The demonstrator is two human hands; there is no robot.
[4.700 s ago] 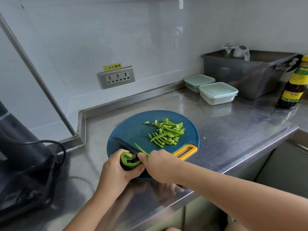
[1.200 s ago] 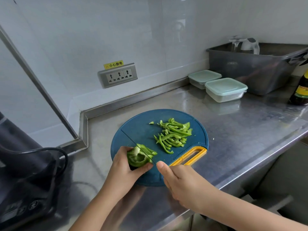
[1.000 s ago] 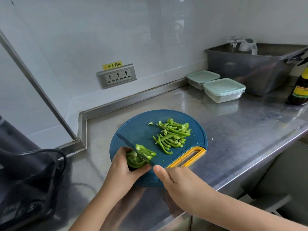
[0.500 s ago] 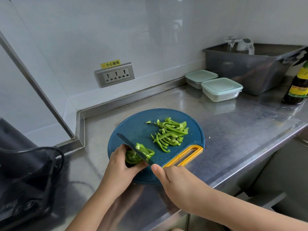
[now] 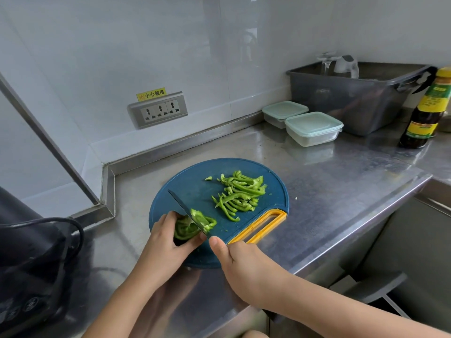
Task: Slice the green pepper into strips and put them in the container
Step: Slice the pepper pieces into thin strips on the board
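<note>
A round blue cutting board [image 5: 195,189] with a yellow handle lies on the steel counter. My left hand [image 5: 167,242] grips an uncut piece of green pepper [image 5: 185,230] at the board's near left. My right hand [image 5: 244,267] holds a dark knife [image 5: 186,213] whose blade cuts down through the pepper; a few fresh strips [image 5: 205,220] lie just right of the blade. A pile of cut pepper strips [image 5: 240,193] sits on the board's right half. Two lidded clear containers [image 5: 313,128] [image 5: 284,113] stand at the back right, lids closed.
A grey tub [image 5: 353,96] with glassware stands behind the containers, and a dark sauce bottle [image 5: 425,111] is at the far right. A black appliance with a cable [image 5: 31,259] fills the left. A wall socket [image 5: 158,111] sits above the counter; the counter edge runs along the right.
The knife has kept slicing: more strips have fallen beside the blade and the piece in my left hand has shortened. My right hand slid back down the handle since 4.7 s ago.
</note>
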